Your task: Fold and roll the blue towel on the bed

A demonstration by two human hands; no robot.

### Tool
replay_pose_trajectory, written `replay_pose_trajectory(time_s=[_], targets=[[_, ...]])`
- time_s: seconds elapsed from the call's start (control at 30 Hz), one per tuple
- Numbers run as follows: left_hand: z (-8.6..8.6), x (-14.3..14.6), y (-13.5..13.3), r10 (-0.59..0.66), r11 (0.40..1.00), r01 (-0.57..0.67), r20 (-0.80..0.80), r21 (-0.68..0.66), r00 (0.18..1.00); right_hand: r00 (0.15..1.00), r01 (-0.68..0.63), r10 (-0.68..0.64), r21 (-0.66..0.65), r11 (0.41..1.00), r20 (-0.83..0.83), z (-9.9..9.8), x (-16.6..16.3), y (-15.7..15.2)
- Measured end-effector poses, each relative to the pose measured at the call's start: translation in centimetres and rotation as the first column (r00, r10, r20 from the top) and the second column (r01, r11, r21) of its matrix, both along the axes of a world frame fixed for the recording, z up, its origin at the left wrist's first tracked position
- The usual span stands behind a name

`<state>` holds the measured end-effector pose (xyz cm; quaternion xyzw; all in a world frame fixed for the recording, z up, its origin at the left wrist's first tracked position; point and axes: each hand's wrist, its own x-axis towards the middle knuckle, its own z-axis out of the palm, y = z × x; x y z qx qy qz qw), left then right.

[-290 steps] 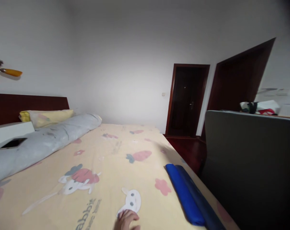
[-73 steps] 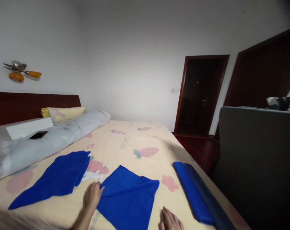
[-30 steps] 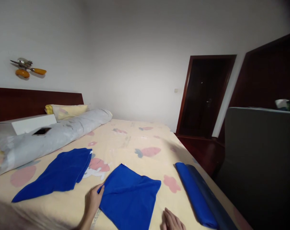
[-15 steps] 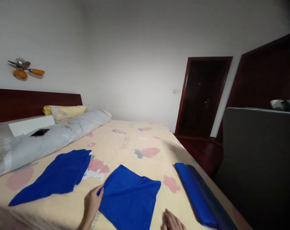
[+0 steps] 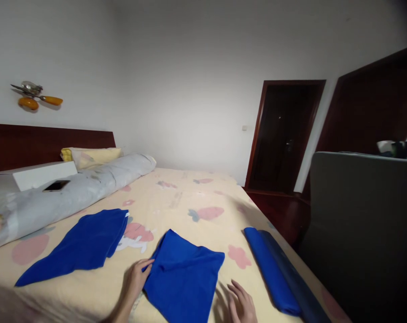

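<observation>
A blue cloth (image 5: 186, 278) lies folded on the bed in front of me, its lower end running out of the picture. My left hand (image 5: 139, 280) is closed on the cloth's left corner, with the fingertips over its edge. To the right of the cloth, my right hand (image 5: 240, 305) hovers just above the sheet, fingers apart and holding nothing; it is partly cut off by the bottom edge. Another blue cloth (image 5: 82, 251) is spread loosely on the left. Beyond my right hand lie a long blue roll (image 5: 270, 269) and a dark navy roll (image 5: 294, 273), side by side.
The bed sheet (image 5: 176, 193) is cream with a strawberry print. A grey bolster-like roll (image 5: 98, 179) carries a phone (image 5: 56, 185), with a white box (image 5: 43, 175) and a pillow (image 5: 95, 157) behind. A grey chair back (image 5: 361, 224) stands right of the bed.
My left hand has moved slightly right, bringing the cloth's left corner inward. My right hand has risen farther into view, and its fingers have spread.
</observation>
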<state>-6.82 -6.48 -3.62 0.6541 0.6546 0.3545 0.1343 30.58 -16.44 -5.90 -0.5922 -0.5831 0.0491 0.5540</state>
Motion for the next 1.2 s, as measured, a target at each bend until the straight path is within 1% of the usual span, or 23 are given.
replay_pose_trajectory(time_s=[0.07, 0.13, 0.17, 0.2, 0.27, 0.33, 0.4, 0.47, 0.53, 0.6, 0.67, 0.73, 0.83, 0.97, 1.1, 1.2], targets=[[0.9, 1.5, -0.1, -0.045, 0.994, 0.048, 0.030, -0.097, 0.999, 0.984, -0.162, 0.159, -0.020, 0.987, -0.080, 2.2, -2.1, 0.7], [1.9, 3.6, -0.3, -0.091, 0.985, 0.098, 0.058, -0.142, 0.994, 0.922, -0.364, 0.347, -0.081, 0.928, -0.171, 4.2, -5.2, 2.0], [2.4, 4.7, -0.5, -0.113, 0.982, 0.123, 0.077, -0.144, 0.991, 0.884, -0.442, 0.409, -0.120, 0.889, -0.224, 5.0, -6.8, 2.9], [2.8, 5.7, -0.7, -0.138, 0.980, 0.152, 0.107, -0.132, 0.985, 0.855, -0.492, 0.441, -0.155, 0.857, -0.273, 5.7, -8.4, 3.9], [3.5, 7.6, -1.1, -0.203, 0.969, 0.227, 0.207, -0.100, 0.957, 0.839, -0.514, 0.429, -0.225, 0.828, -0.335, 6.2, -11.3, 6.2], [3.8, 8.8, -1.4, -0.239, 0.956, 0.279, 0.318, -0.088, 0.918, 0.853, -0.491, 0.391, -0.280, 0.825, -0.345, 6.0, -13.3, 8.2], [3.6, 9.3, -1.6, -0.200, 0.957, 0.265, 0.402, -0.113, 0.894, 0.871, -0.465, 0.367, -0.309, 0.830, -0.326, 5.4, -14.5, 9.6], [3.1, 9.3, -1.6, -0.126, 0.965, 0.218, 0.472, -0.145, 0.873, 0.881, -0.450, 0.355, -0.319, 0.834, -0.314, 4.6, -14.8, 10.3], [2.5, 9.0, -1.7, -0.111, 0.963, 0.226, 0.553, -0.143, 0.826, 0.876, -0.457, 0.357, -0.320, 0.830, -0.326, 3.9, -14.7, 10.5], [2.2, 8.8, -1.8, -0.141, 0.955, 0.274, 0.632, -0.117, 0.762, 0.859, -0.482, 0.371, -0.312, 0.819, -0.354, 3.3, -14.3, 10.6], [2.4, 8.6, -1.8, -0.153, 0.947, 0.304, 0.688, -0.102, 0.709, 0.845, -0.496, 0.372, -0.303, 0.814, -0.384, 2.9, -14.1, 10.7], [2.6, 8.2, -1.7, -0.129, 0.951, 0.290, 0.717, -0.105, 0.685, 0.841, -0.493, 0.356, -0.305, 0.815, -0.407, 2.5, -13.9, 11.0], [2.5, 7.0, -1.1, -0.054, 0.966, 0.218, 0.711, -0.141, 0.701, 0.867, -0.427, 0.272, -0.341, 0.837, -0.417, 2.2, -13.1, 11.5], [1.5, 4.2, -0.2, 0.088, 0.961, 0.099, 0.624, -0.259, 0.777, 0.923, -0.248, 0.082, -0.417, 0.874, -0.376, 2.0, -10.1, 12.1], [0.9, 1.2, 0.1, 0.193, 0.951, -0.023, 0.532, -0.309, 0.825, 0.951, -0.130, -0.033, -0.494, 0.860, -0.307, 2.3, -5.2, 11.9], [1.4, -1.2, 0.0, 0.239, 0.946, -0.092, 0.476, -0.312, 0.846, 0.975, -0.057, -0.074, -0.561, 0.826, -0.209, 3.1, -1.2, 11.0]])
